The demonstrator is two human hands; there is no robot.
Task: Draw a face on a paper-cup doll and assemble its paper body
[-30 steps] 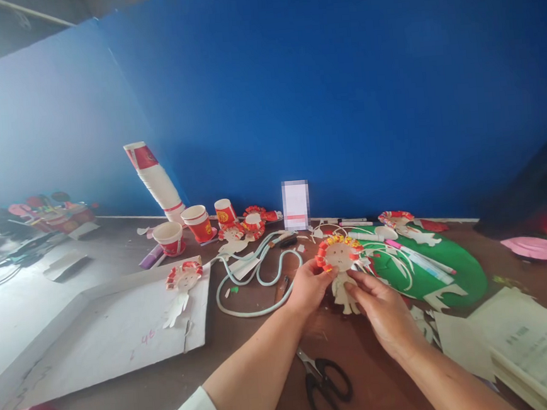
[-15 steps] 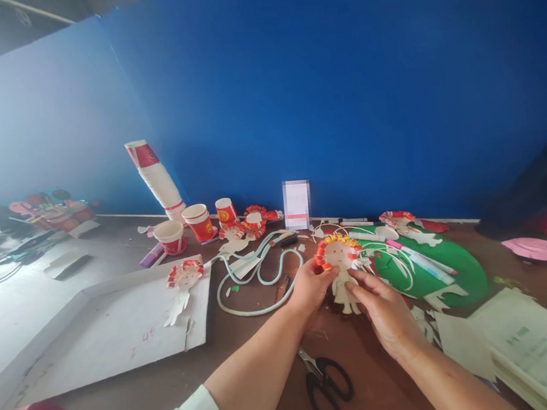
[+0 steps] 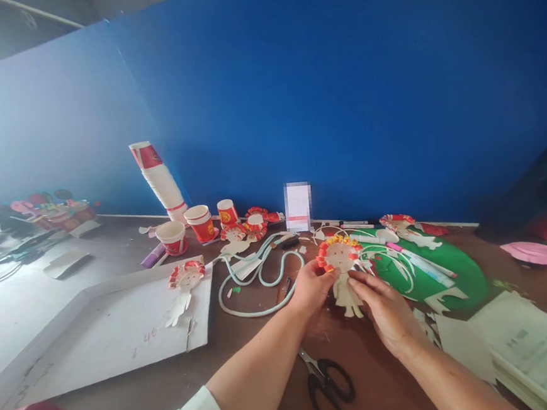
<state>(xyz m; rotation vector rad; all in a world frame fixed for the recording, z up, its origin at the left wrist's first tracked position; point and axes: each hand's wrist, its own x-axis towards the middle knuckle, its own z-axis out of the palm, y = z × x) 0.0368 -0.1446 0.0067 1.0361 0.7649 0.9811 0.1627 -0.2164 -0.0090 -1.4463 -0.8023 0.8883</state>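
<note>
Between my two hands is a paper doll (image 3: 347, 294) with a round pale face and a curled red and yellow fringe around the head. My left hand (image 3: 312, 287) pinches it at the lower left of the head, thumb in front. On the other side, my right hand (image 3: 381, 307) holds the doll at the neck and upper body with thumb and fingers. Black-handled scissors (image 3: 326, 384) lie on the table below my hands. A similar paper doll (image 3: 185, 284) rests on the white box lid (image 3: 108, 332) to the left.
Red and white paper cups (image 3: 172, 238) and a tall leaning cup stack (image 3: 160, 182) stand near the blue partition (image 3: 316, 88). A pale cable (image 3: 258, 312) loops left of my hands. Markers (image 3: 425, 266) lie on a green disc (image 3: 469, 278); a paper pad (image 3: 534, 336) sits at right.
The view has shifted slightly. My right hand's fingers have moved a little on the doll, and more of its lower body shows. Both hands keep their hold.
</note>
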